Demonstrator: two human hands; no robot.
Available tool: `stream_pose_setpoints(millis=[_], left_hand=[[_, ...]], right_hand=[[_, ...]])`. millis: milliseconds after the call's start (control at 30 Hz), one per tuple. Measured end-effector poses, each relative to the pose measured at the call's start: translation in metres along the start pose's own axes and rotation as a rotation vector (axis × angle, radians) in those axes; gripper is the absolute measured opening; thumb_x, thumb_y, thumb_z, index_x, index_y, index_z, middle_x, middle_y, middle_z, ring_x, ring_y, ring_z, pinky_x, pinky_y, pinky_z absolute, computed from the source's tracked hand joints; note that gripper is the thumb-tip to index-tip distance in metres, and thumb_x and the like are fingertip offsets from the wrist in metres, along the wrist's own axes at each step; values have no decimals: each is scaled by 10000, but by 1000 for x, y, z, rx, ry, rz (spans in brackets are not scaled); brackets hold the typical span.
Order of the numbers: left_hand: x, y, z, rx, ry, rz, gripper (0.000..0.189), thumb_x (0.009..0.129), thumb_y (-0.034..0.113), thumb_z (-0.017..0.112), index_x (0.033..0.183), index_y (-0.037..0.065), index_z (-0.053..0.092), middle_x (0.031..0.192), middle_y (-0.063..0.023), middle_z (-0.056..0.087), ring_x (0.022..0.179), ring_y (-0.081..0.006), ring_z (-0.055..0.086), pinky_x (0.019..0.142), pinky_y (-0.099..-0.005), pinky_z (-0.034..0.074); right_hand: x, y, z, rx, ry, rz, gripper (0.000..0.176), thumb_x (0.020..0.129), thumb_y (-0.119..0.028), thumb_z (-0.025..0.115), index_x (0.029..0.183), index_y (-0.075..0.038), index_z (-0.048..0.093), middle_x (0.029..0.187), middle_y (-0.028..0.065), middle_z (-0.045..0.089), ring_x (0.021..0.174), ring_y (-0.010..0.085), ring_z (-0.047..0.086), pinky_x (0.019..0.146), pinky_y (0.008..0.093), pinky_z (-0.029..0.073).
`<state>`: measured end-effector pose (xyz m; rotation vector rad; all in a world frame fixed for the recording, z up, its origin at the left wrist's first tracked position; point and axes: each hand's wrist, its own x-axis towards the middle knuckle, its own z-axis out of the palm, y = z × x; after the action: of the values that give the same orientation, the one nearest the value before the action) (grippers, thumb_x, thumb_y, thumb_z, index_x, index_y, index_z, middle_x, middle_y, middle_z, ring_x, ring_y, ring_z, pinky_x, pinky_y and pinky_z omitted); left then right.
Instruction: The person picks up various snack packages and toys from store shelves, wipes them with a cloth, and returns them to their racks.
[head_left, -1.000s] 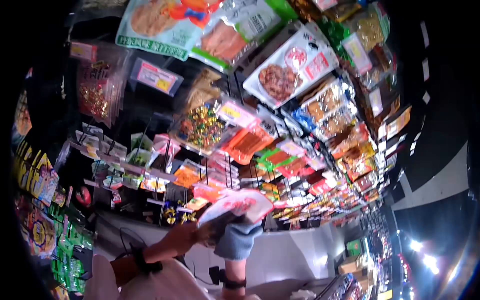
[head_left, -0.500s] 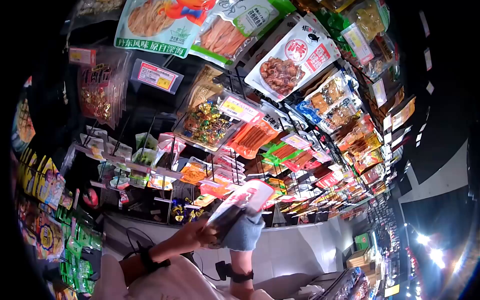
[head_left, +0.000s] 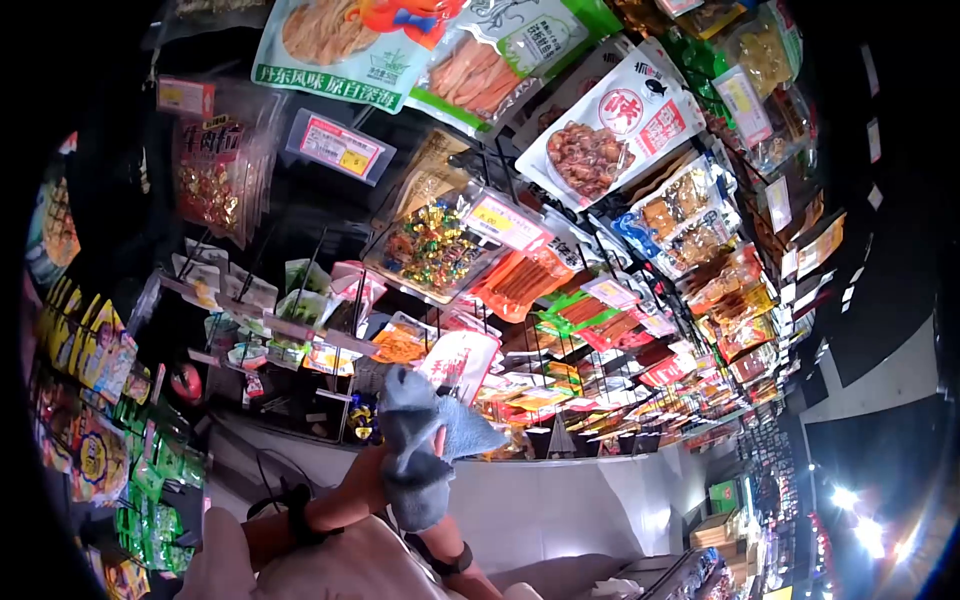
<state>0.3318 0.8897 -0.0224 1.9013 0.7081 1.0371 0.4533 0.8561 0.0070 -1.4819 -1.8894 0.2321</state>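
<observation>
A grey-blue cloth (head_left: 418,425) is bunched over my right hand (head_left: 415,500), which grips it against a snack bag. The snack bag (head_left: 460,362), white with red characters, shows its upper part above the cloth; the rest is covered. My left hand (head_left: 372,482) is closed at the bag's lower end, on the left, its fingers mostly hidden by the cloth. One fingertip shows through the cloth's folds. Both wrists wear black bands. Beyond my hands are racks of hanging snack packets, among them a clear bag of colourful wrapped sweets (head_left: 432,245).
Price tags (head_left: 337,147) and metal hooks stick out from the racks above my hands. A low shelf edge (head_left: 300,335) runs at the left. Green packets (head_left: 160,470) hang at the lower left. Pale floor (head_left: 570,500) lies below, with cardboard boxes (head_left: 715,530) at right.
The cloth has moved left across the bag and now hides its lower part. The bag is more upright, and my right hand has shifted left toward my left hand. The view has shifted slightly.
</observation>
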Motion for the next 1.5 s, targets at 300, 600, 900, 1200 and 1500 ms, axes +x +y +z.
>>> stream_pose_setpoints(millis=[300,600,900,1200,1500], left_hand=[[5,2,0,-168,18,-92,487,744,17,660,1211,50,529,867,-233,644,815,-400,640,659,-413,509],[8,18,-16,-106,-15,-147,598,758,108,698,1305,90,457,895,-197,645,843,-418,615,678,-434,506],[17,12,-47,-924,-25,-426,539,798,-15,663,1298,23,463,1139,-55,594,1058,-150,567,916,-339,485],[28,11,-53,-1205,-41,-572,605,796,77,728,1318,36,425,1192,-67,576,1064,-196,579,945,-366,476],[53,5,-29,-2128,-663,-168,315,941,350,542,1013,68,422,702,-4,487,584,-131,479,581,-271,401]], right_hand=[[16,5,-18,-79,-131,425,464,831,-269,616,1242,-73,525,1220,144,558,1107,290,547,959,406,419],[27,-7,-29,52,156,60,255,782,-102,634,1013,-14,577,890,129,621,757,288,612,657,399,494],[29,-9,-67,301,457,385,283,945,-106,503,1218,-32,495,1171,97,583,967,168,577,868,314,471],[24,-37,-88,326,384,405,583,737,12,678,1290,-25,496,1131,87,624,987,151,602,861,305,488],[22,-45,-100,413,315,359,598,722,14,687,1288,-26,498,1134,85,622,987,148,603,858,304,489]])
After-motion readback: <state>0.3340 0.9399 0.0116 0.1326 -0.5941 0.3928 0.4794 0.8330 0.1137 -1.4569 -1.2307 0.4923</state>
